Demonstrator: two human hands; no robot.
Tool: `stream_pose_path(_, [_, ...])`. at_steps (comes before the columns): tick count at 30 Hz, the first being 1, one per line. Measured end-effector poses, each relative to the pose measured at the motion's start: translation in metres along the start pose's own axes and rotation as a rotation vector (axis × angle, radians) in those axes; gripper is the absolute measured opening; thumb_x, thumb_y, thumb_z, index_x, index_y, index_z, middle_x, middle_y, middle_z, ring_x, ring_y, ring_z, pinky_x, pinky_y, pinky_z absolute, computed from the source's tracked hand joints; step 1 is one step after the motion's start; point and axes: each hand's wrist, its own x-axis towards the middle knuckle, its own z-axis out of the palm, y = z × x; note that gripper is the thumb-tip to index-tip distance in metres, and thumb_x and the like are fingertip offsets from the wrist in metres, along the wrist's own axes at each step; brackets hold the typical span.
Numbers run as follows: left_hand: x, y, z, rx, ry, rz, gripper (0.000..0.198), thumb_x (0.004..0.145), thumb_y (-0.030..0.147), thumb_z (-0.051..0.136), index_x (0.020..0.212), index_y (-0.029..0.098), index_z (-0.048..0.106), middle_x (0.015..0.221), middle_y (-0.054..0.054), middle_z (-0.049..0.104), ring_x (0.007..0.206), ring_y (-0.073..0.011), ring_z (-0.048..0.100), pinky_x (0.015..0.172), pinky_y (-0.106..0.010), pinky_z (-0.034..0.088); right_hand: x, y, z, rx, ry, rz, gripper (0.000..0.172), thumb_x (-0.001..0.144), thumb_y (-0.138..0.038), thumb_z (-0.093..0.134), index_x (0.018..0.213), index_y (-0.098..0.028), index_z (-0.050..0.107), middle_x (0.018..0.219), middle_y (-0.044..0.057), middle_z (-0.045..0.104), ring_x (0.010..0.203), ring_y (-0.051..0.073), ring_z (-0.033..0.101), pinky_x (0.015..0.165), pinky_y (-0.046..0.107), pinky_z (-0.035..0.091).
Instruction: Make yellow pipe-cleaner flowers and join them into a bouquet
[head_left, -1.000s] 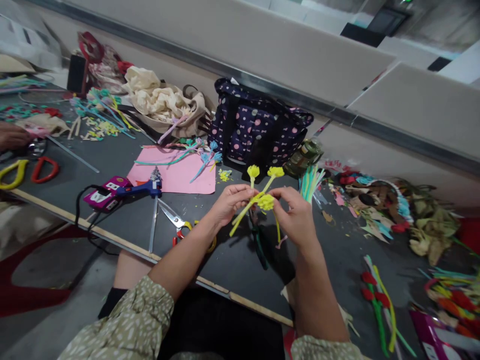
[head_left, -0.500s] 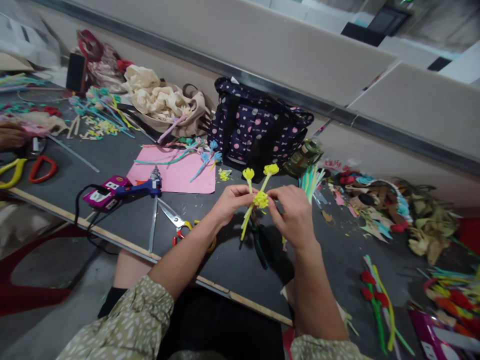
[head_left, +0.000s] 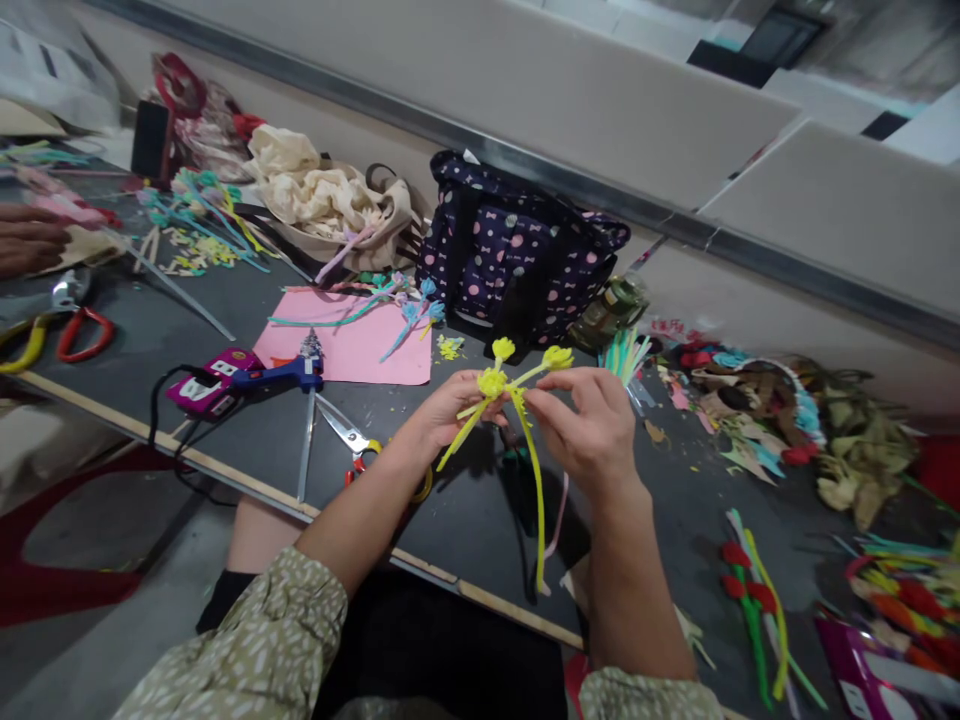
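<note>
Several yellow pipe-cleaner flowers are bunched between my hands over the table. My left hand pinches the bunch near its crossing stems, with one fluffy bloom in front of its fingertips. The fingers of my right hand are closed at the right side, by a long yellow pipe cleaner that hangs down in a curve. Its exact grip point is partly hidden. Dark-handled pliers lie in shadow beneath my hands. Scissors with red and yellow handles lie beside my left forearm.
A blue glue gun rests by a purple power strip and a pink sheet. Behind stands a patterned dark bag. Red pipe-cleaner flowers and scraps lie right. Another person's hand works at far left.
The flower bunch has turned and shifted left into my left hand. The long yellow pipe cleaner now hangs below my right fingers. The other person's hand has moved slightly.
</note>
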Motion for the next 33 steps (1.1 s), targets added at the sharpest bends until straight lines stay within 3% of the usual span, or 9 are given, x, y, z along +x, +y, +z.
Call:
stream_pose_path(8, [0.0,-0.001,-0.003,0.039,-0.049,-0.009,0.019,0.056,0.016,0.078,0.071,0.008,0.069,0.058,-0.002,0.064,0.05,-0.0105,0.059,0.054,-0.024,0.055,-0.004,-0.002,0.015,-0.054,0.047,-0.099,0.02,0.086,-0.017,0.065,0.103,-0.027,0.067,0.099,0.005,0.068,0.094,0.021,0.055,0.086,0.036,0.042])
stream_pose_path(11, [0.001,0.0,-0.001,0.054,0.02,0.071,0.019,0.057,0.019,0.078,0.072,0.01,0.07,0.063,-0.003,0.067,0.052,-0.0101,0.06,0.056,-0.024,0.055,-0.004,0.0,0.013,-0.022,-0.008,-0.027,0.02,0.089,-0.017,0.06,0.104,-0.027,0.067,0.1,0.006,0.068,0.096,0.022,0.056,0.086,0.037,0.041])
stream_pose_path(14, [0.004,0.002,0.0,0.077,0.134,0.246,0.015,0.058,0.016,0.075,0.07,0.012,0.068,0.063,-0.001,0.067,0.053,-0.0089,0.059,0.058,-0.023,0.055,-0.005,0.008,0.005,0.016,-0.093,0.128,0.018,0.093,-0.02,0.052,0.104,-0.023,0.066,0.096,0.009,0.069,0.093,0.024,0.057,0.082,0.038,0.042])
stream_pose_path(17, [0.007,0.005,-0.001,0.084,0.232,0.354,0.01,0.061,0.015,0.072,0.068,0.014,0.066,0.063,0.001,0.066,0.051,-0.0069,0.057,0.063,-0.023,0.056,-0.012,0.022,-0.004,-0.003,-0.254,0.337,0.017,0.094,-0.027,0.051,0.096,-0.02,0.066,0.089,0.008,0.071,0.086,0.023,0.061,0.073,0.034,0.042])
stream_pose_path(20, [0.01,0.005,-0.003,0.049,0.25,0.379,0.013,0.059,0.014,0.074,0.07,0.014,0.065,0.065,0.001,0.067,0.051,-0.0061,0.056,0.063,-0.022,0.056,-0.025,0.036,-0.009,-0.118,-0.611,0.555,0.018,0.09,-0.033,0.057,0.083,-0.02,0.067,0.075,0.007,0.071,0.072,0.022,0.063,0.058,0.03,0.037])
stream_pose_path(22, [0.01,0.006,-0.004,0.013,0.256,0.374,0.016,0.059,0.015,0.075,0.072,0.015,0.065,0.066,0.001,0.067,0.052,-0.0061,0.057,0.062,-0.021,0.055,-0.036,0.039,-0.008,-0.142,-0.85,0.611,0.021,0.089,-0.035,0.058,0.077,-0.02,0.068,0.075,0.008,0.072,0.072,0.023,0.065,0.055,0.029,0.034])
stream_pose_path(24, [0.01,0.007,-0.006,-0.024,0.251,0.369,0.018,0.06,0.015,0.075,0.073,0.016,0.064,0.067,0.002,0.067,0.053,-0.006,0.057,0.062,-0.021,0.055,-0.048,0.038,-0.004,-0.136,-1.002,0.661,0.026,0.088,-0.038,0.058,0.075,-0.018,0.069,0.077,0.011,0.072,0.073,0.023,0.067,0.055,0.028,0.035])
stream_pose_path(27, [0.01,0.009,-0.007,-0.067,0.213,0.381,0.019,0.06,0.015,0.076,0.072,0.016,0.062,0.068,0.003,0.066,0.054,-0.0054,0.057,0.063,-0.021,0.056,-0.066,0.031,0.004,-0.047,-1.114,0.764,0.03,0.087,-0.041,0.06,0.074,-0.016,0.069,0.074,0.012,0.071,0.072,0.023,0.067,0.056,0.027,0.039])
stream_pose_path(33, [0.01,0.011,-0.004,-0.062,0.166,0.38,0.022,0.057,0.018,0.078,0.071,0.016,0.061,0.067,0.003,0.063,0.055,-0.0049,0.056,0.062,-0.019,0.054,-0.089,0.021,0.015,0.066,-1.106,0.875,0.019,0.082,-0.024,0.061,0.065,-0.018,0.068,0.06,0.005,0.068,0.061,0.017,0.065,0.05,0.022,0.037])
